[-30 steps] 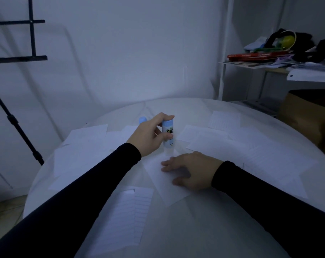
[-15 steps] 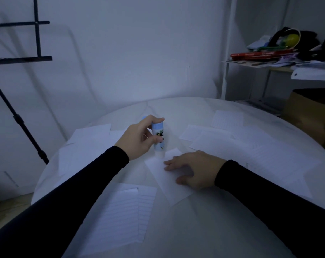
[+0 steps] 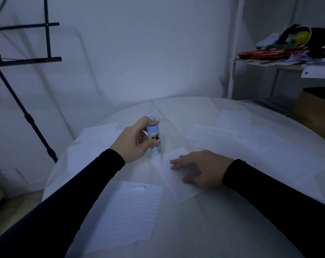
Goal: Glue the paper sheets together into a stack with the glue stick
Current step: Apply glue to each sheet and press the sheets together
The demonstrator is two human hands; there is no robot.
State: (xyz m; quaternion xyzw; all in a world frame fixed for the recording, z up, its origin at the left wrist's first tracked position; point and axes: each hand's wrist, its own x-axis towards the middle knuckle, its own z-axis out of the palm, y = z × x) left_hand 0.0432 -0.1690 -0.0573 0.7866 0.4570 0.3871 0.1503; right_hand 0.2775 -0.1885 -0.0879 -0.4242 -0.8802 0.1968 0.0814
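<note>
- Paper sheets — loose white rectangles, some faintly lined — lie scattered over the round white table (image 3: pixel 213 229): a lined pair (image 3: pixel 124 216) at the near left, a spread (image 3: pixel 232 144) at the far right, more at the far left. No stack shows yet, so I judge the gluing barely begun.
- The small plain white sheet (image 3: pixel 176 183) at the middle lies flat and skewed under the right hand (image 3: pixel 200 168), whose fingers lie straight and spread on it, pressing it down. Thin paper like this should be very light, limp and prone to sliding or creasing — best pinned by a flat palm and lifted by a corner or edge.
- The left hand (image 3: pixel 133 144) grips the pale blue glue stick (image 3: pixel 154 136) around its barrel, upright to slightly tilted, lower end at the far-left corner of that sheet. Whether it touches the paper, I cannot tell.
- The stick looks rigid, light and smooth; a mid-barrel hold suits steady strokes.
</note>
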